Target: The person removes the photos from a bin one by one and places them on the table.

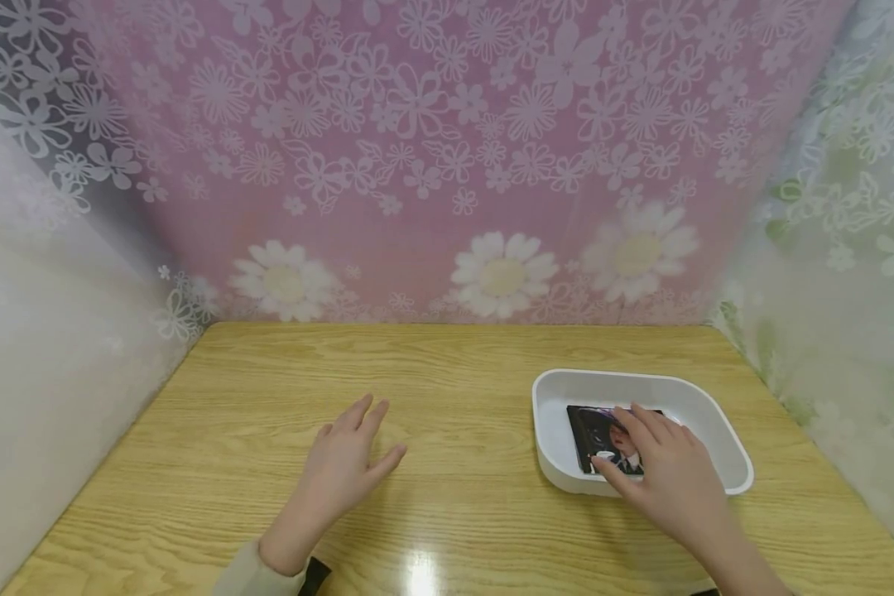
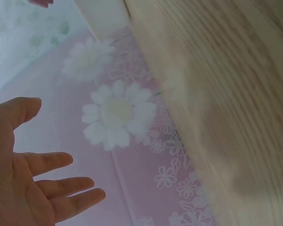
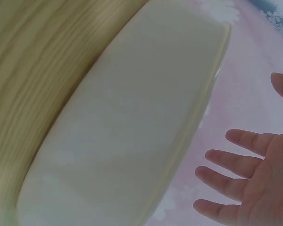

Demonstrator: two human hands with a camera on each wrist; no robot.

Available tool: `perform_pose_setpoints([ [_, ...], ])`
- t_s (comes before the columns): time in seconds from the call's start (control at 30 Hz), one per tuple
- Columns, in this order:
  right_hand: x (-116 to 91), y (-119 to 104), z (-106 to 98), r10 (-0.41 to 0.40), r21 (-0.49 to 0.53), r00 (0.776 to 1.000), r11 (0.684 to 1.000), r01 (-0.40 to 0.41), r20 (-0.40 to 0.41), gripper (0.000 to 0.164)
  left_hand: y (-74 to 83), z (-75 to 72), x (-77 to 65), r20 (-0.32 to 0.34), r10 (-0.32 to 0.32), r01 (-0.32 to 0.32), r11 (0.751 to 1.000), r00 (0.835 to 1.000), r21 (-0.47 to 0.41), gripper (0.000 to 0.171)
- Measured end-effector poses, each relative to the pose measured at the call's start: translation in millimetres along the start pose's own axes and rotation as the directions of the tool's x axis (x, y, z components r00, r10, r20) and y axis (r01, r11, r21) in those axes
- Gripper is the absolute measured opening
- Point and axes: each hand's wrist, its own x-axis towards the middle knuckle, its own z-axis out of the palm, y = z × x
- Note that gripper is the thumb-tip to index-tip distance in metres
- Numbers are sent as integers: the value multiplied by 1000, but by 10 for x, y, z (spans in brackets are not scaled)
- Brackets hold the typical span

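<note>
A white basin (image 1: 559, 478) with rounded corners stands on the right side of the wooden table. Inside it lies a dark, flat rectangular item (image 1: 583, 434) with a glossy picture of a person on top. My right hand (image 1: 674, 472) hovers over the basin with spread fingers, covering part of the picture in the head view. In the right wrist view the right hand (image 3: 264, 174) is above the rim of the basin (image 3: 118, 108) and holds nothing. My left hand (image 1: 343, 463), fingers extended, is over the left half of the table; the left wrist view shows its palm (image 2: 23, 188) bare.
The wooden table (image 1: 432, 372) meets a pink floral backdrop (image 1: 417, 165) at its far edge. A pale curtain with leaves (image 1: 849, 290) hangs along the right side, and a whitish one (image 1: 60, 314) along the left.
</note>
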Motion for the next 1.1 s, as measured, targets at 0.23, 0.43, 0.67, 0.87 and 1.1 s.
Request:
perform_pose_setpoints([
  [0.23, -91, 218, -9, 47, -23, 998, 999, -46, 50, 65, 60, 35, 19, 25, 4, -4, 1000, 1000, -7, 60],
  [0.43, -177, 475, -35, 91, -71, 992, 994, -84, 89, 68, 111, 69, 33, 59, 20, -19, 1000, 998, -22, 60],
  [0.67, -261, 803, -4, 76, -57, 985, 996, -68, 153, 75, 219, 112, 102, 85, 88, -86, 996, 992, -37, 60],
  [0.87, -317, 995, 43, 54, 21, 971, 998, -60, 234, 77, 352, 142, 171, 86, 155, -151, 987, 984, -47, 60],
  [1.1, -390, 1122, 79, 64, 78, 933, 992, -97, 354, 84, 545, 192, 306, 109, 236, -225, 969, 966, -103, 60],
])
